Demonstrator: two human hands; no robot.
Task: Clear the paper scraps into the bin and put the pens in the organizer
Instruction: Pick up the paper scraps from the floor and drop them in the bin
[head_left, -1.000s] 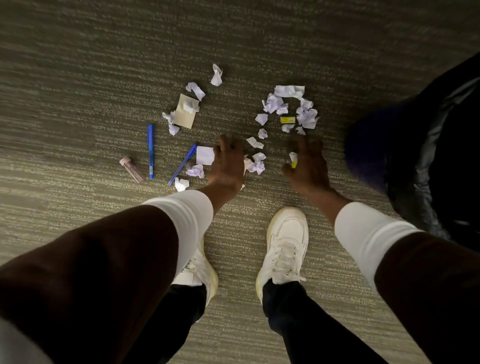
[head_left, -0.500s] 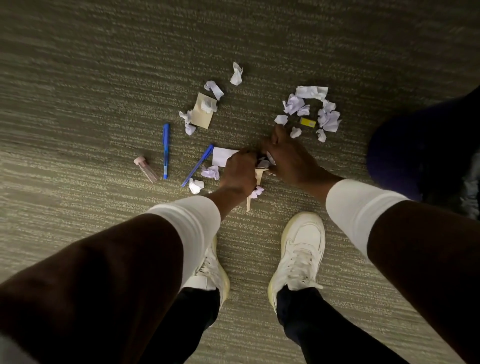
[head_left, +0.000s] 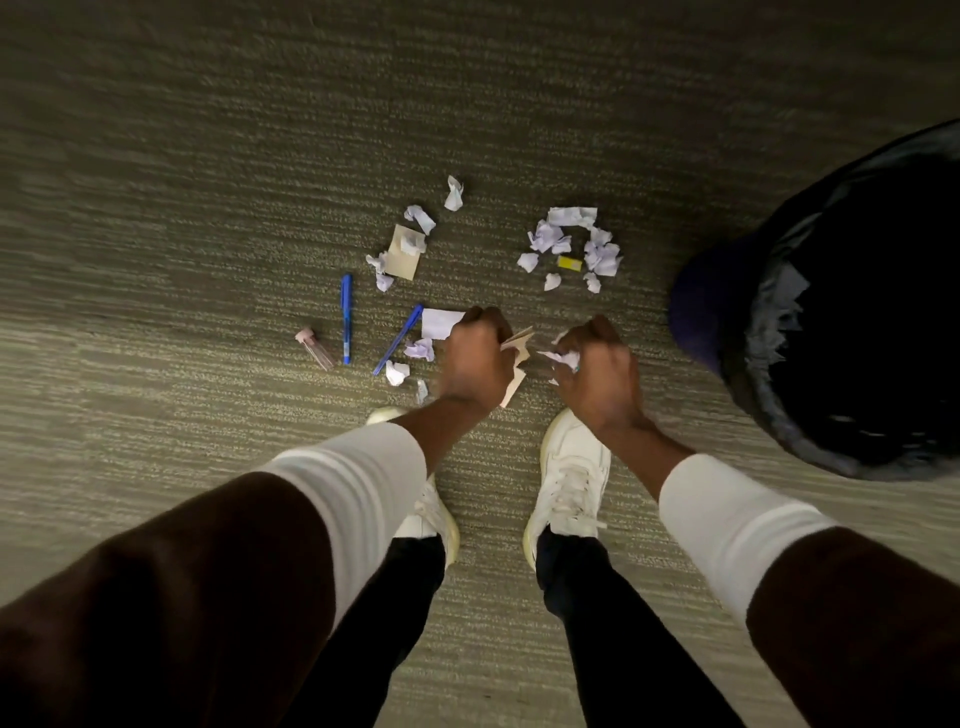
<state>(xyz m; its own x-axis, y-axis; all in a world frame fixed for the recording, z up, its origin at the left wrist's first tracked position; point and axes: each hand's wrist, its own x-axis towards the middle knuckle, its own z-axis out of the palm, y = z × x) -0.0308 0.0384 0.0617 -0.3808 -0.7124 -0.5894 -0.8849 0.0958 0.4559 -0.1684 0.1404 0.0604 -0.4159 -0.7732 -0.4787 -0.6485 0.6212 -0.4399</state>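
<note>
Both my hands are low over the carpet. My left hand (head_left: 475, 358) is closed on a beige paper scrap (head_left: 518, 364) that sticks out to its right. My right hand (head_left: 597, 371) is closed on crumpled white paper scraps (head_left: 563, 357). Several more white scraps lie in a cluster (head_left: 571, 244) beyond my right hand and in a second group (head_left: 410, 244) beyond my left hand, around a beige note (head_left: 402, 262). Two blue pens lie left of my left hand, one upright (head_left: 346, 318), one slanted (head_left: 397, 340). A black-lined bin (head_left: 831, 312) stands at the right.
A small pink-capped tube (head_left: 314, 347) lies left of the pens. A small yellow item (head_left: 569, 263) sits among the right scraps. A flat white note (head_left: 439, 323) lies by my left hand. My white shoes (head_left: 569, 467) stand just behind the hands. No organizer is in view.
My hands came together over the middle scraps, closed on them, and have now drawn apart, each with paper in it. The view has shifted so the bin shows more.
</note>
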